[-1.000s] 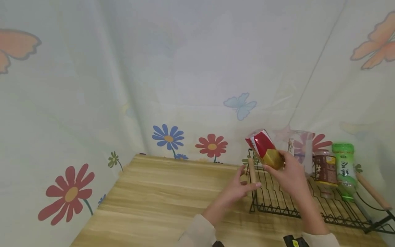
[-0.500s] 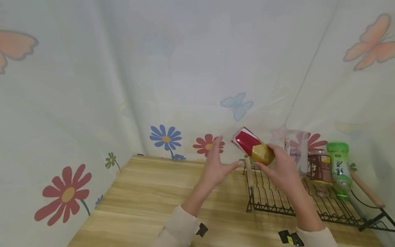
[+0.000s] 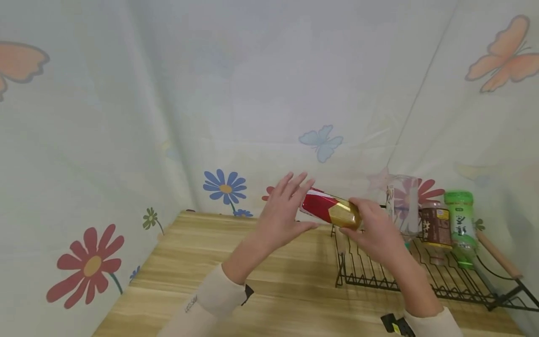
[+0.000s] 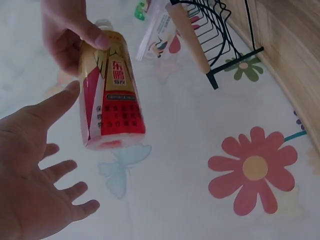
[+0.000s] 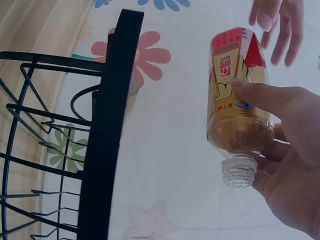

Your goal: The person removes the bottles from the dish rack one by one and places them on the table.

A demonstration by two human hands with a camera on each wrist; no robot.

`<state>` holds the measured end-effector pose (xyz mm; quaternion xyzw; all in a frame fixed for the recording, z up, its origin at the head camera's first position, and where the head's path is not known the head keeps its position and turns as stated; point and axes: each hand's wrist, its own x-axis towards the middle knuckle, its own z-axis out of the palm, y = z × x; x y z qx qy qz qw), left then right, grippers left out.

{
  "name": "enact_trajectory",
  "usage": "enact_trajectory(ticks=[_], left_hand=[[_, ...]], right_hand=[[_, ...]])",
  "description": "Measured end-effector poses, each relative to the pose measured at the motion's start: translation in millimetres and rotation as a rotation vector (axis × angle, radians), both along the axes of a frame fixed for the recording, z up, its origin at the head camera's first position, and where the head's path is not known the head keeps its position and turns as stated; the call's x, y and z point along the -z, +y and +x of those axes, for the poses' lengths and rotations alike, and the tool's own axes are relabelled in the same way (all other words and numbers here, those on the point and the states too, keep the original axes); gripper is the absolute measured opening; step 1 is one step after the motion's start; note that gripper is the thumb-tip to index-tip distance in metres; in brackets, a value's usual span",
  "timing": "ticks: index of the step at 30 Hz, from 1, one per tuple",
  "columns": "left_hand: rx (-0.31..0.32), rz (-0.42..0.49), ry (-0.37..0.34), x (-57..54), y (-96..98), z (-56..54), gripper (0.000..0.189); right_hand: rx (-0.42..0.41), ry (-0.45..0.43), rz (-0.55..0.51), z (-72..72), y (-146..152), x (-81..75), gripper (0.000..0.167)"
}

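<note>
A plastic drink bottle (image 3: 326, 207) with a red and gold label is held aslant above the left end of the wire rack. My right hand (image 3: 375, 229) grips it near the neck, with the thumb on the gold part. In the right wrist view the bottle neck (image 5: 239, 171) has no cap, and its threads point down. My left hand (image 3: 280, 215) is spread beside the bottle's base. Its fingers are extended in the left wrist view, and its thumb comes close to the label; contact cannot be made out.
A black wire rack (image 5: 112, 130) with wooden handles stands on the wooden table (image 3: 202, 262). In it are a clear plastic container (image 3: 402, 201), a brown-labelled bottle (image 3: 436, 227) and a green bottle (image 3: 460, 215). A flower-printed curtain (image 3: 252, 93) hangs behind.
My right hand has moved the bottle left and tipped it nearer to level. My left hand has left the rack's wooden handle, moving up and left to the bottle's base.
</note>
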<state>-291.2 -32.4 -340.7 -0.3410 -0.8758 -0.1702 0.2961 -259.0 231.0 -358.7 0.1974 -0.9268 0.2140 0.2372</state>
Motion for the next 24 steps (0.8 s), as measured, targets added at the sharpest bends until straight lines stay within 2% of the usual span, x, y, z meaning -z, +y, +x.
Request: enact_trajectory(ticks=[3, 6, 9, 16, 24], left_hand=[[0.032, -0.115, 0.028, -6.2, -6.7, 3.4, 0.104], [0.045, -0.185, 0.051, -7.2, -9.4, 5.9, 0.1], [0.042, -0.217, 0.036, -4.3, -10.1, 7.2, 0.094], [0.027, -0.276, -0.049, 7.2, -10.6, 5.4, 0.089], [0.013, -0.309, -0.022, 16.8, -7.3, 6.1, 0.082]], right_hand=[[-0.025, -0.004, 0.032, 3.6, -3.1, -0.6, 0.074], [-0.047, 0.005, 0.061, 8.2, -6.8, -0.1, 0.076], [-0.067, 0.012, 0.084, 13.0, -11.2, -0.1, 0.076], [-0.111, 0.022, 0.095, 17.2, -19.0, 1.9, 0.075], [-0.109, -0.006, 0.099, 17.0, -23.8, 6.9, 0.077]])
